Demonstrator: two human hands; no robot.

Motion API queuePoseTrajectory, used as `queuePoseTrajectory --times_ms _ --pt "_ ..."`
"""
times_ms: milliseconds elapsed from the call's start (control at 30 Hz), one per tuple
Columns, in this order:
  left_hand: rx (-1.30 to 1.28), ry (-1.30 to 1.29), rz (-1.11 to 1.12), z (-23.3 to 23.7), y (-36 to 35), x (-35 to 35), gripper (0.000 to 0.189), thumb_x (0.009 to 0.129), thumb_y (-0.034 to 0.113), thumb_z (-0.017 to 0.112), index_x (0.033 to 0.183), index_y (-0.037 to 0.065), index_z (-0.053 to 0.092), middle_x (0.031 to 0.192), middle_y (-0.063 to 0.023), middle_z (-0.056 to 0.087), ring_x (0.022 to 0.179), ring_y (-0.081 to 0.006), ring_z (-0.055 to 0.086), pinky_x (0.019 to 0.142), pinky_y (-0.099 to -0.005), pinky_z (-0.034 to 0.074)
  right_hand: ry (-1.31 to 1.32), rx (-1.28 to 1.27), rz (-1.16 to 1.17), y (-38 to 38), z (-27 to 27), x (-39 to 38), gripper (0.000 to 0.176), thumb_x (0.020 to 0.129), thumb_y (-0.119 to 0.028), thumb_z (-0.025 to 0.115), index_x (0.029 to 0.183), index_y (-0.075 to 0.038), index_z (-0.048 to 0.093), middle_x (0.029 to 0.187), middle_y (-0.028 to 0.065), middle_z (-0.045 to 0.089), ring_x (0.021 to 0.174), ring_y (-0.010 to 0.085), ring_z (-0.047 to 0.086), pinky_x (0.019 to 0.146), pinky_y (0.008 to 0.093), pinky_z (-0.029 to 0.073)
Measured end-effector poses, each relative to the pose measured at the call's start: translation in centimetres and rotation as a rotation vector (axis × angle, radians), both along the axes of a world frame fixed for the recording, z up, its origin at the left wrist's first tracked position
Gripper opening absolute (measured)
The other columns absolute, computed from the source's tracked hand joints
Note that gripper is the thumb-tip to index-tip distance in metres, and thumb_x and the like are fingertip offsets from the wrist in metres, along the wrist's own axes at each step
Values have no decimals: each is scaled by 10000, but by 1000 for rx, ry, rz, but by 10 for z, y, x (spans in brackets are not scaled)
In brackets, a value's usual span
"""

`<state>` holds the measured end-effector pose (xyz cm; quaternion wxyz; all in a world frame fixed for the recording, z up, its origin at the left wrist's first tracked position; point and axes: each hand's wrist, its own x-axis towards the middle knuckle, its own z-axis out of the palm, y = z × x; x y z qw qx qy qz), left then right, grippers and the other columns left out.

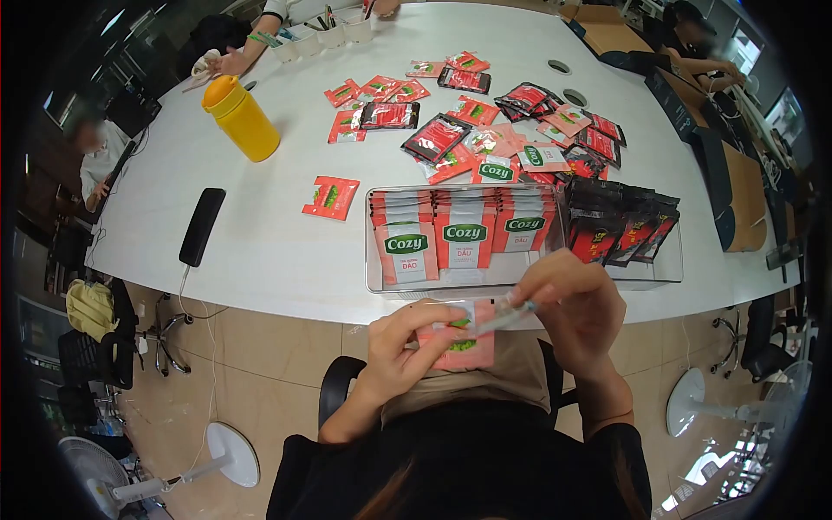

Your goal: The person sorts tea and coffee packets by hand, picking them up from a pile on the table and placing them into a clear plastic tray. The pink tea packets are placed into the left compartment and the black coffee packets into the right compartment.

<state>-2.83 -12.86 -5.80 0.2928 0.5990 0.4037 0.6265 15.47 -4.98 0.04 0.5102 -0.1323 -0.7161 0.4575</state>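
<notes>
Head view, and we're right over the bench [286, 217], with both hands busy at its near edge! The left grip [394, 351] is clamped on a pink packet [464, 347], thumb and fingers across its face, the packet hanging over the person's lap. Over to the right grip [576, 312], fingertips pinched on a clear strip [511, 317] that reaches back to the packet's upper part; it's blurred, so whether it's fixed there, I cannot tell.

Just beyond both grips, the clear tray [367, 251] shows the orderly side of things: Cozy packets [465, 232] standing in three upright stacks, and, to their right, black packets [594, 227] packed close together. Whether that's one divided tray or two side by side is hard to call.

But look farther out from the grips! A broad scatter of loose packets [438, 137], pink ones and dark ones, lies overlapping outside the tray, with one pink sachet [331, 198] apart from them, off beyond the left grip. So the score as it stands: stacks upright in the tray, one packet in hand and outside it, and a good many lying flat and unstacked. By my judgement, that's well along but far from complete.
</notes>
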Motion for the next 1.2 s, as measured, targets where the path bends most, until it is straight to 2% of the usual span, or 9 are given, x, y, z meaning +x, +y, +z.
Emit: queuePoseTrajectory --times_ms 67,200,433,600,700,833,933,1067,1200 --pt "-50 60 -146 2 2 -3 200 853 -38 537 1037 -20 613 901 -143 650 786 -190 620 699 -282 478 107 -242 170 -4 0 7 162 812 98 546 897 -39 565 872 108 659 864 225 615 825 365 437" --pt "-286 87 -356 11 7 3 188 893 9 494 1044 -32 600 944 -135 637 821 -196 605 732 -287 456 30 -229 310 -2 -2 9 156 847 -134 637 751 -160 516 711 70 672 861 270 649 1045 474 262" --pt "-373 -496 -708 -13 -3 11 333 926 174 460 1112 -83 561 1017 -121 618 925 -160 568 801 -276 436 -238 -36 360 0 -1 10 147 783 -34 597 735 -160 539 874 62 700 1108 283 561 1090 551 158" --pt "-254 -405 -298 -8 -4 17 238 874 95 537 1026 -74 608 939 -122 649 765 -137 605 675 -257 476 11 -220 40 -5 -9 7 136 824 -83 617 954 -48 595 1043 127 631 1078 260 552 940 389 383" --pt "-122 -154 -9 -15 -3 16 218 865 105 557 986 -61 631 937 -140 648 784 -157 619 674 -266 476 -115 -84 83 4 -12 17 229 767 -103 698 955 -30 590 1045 120 631 1016 244 574 889 367 404" --pt "-99 -15 -2 -2 -3 21 224 821 66 629 1016 -43 646 934 -144 647 801 -202 623 676 -266 472 -179 109 -81 1 -20 12 283 727 -19 727 974 -7 590 1005 115 640 902 225 609 811 333 436" --pt "16 72 5 5 2 19 325 768 2 669 1085 -48 619 942 -155 639 823 -206 618 721 -261 474 81 -145 -98 0 -20 15 239 753 68 661 970 -2 593 964 110 642 860 221 617 782 325 449" --pt "37 60 86 -3 -1 16 433 728 -62 681 1148 -60 574 1027 -163 605 890 -188 595 771 -272 478 -241 196 -548 17 -2 24 246 766 84 611 984 -28 611 905 71 632 820 218 595 773 328 448" --pt "68 36 175 -1 1 13 520 727 -82 668 1220 -79 503 1147 -155 538 981 -165 551 828 -261 464 -714 511 -420 36 7 25 280 717 -3 647 989 -65 618 908 51 606 870 249 544 813 363 413"
